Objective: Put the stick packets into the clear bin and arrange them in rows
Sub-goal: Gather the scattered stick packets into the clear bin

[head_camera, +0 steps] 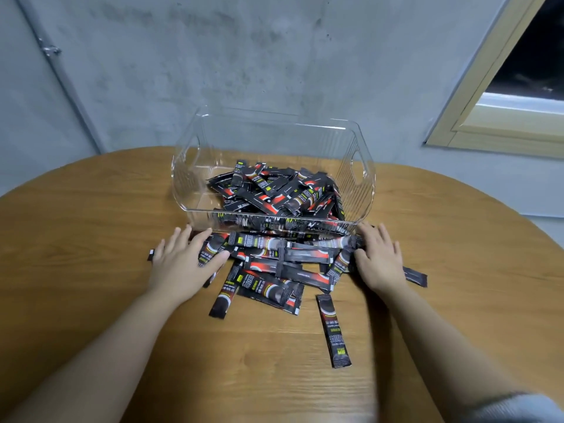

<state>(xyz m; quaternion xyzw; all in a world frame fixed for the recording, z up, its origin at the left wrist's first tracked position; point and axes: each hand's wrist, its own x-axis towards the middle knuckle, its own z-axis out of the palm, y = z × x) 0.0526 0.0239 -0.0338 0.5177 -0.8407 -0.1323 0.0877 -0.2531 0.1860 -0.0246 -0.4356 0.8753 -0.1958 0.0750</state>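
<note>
black stick packets (283, 264) flanked by flat, wide-grip left hand (183, 264), right hand (380, 261)

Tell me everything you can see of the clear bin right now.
The clear bin is a see-through, plastic-looking rectangular tub with ribbed walls, rounded corners and a cut-out handle at each end. It stands upright and open-topped on the wooden table, near the far edge by the wall. Inside lies a jumbled heap of black-and-red stick packets, not in rows, mostly toward the right. More packets lie against its near wall. Whether the fingertips beside it touch it is unclear.
</note>
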